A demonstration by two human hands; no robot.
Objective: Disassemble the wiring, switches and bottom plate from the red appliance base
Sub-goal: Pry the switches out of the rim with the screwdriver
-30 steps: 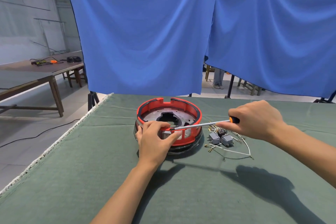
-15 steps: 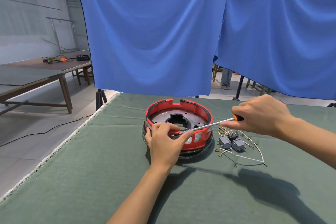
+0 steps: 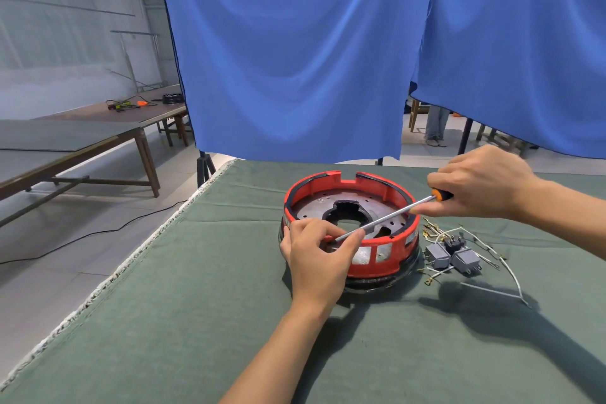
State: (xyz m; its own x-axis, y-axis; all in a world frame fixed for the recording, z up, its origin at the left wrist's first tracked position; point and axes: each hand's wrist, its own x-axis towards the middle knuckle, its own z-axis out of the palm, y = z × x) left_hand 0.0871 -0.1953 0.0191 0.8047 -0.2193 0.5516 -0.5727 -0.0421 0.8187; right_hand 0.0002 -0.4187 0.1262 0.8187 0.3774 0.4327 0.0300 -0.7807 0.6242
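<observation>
A workshop or teardown station set up inside a large, bare industrial room. Evidence: a work table (image 3: 164, 321) covered in green felt cloth with a frayed white edge; blue fabric backdrops (image 3: 295, 59) hung behind it on dark stands (image 3: 205, 167); long wooden benches (image 3: 98, 138) at left carrying cables and small tools (image 3: 131, 104); a black cord (image 3: 98, 233) trailing across the pale tiled floor; plain whitewashed walls (image 3: 49, 43). On the felt lie a screwdriver (image 3: 387, 216), a dismantled red appliance base (image 3: 377, 252) and loose switches and wires (image 3: 459, 256), which marks the place as one for manual disassembly work.
</observation>
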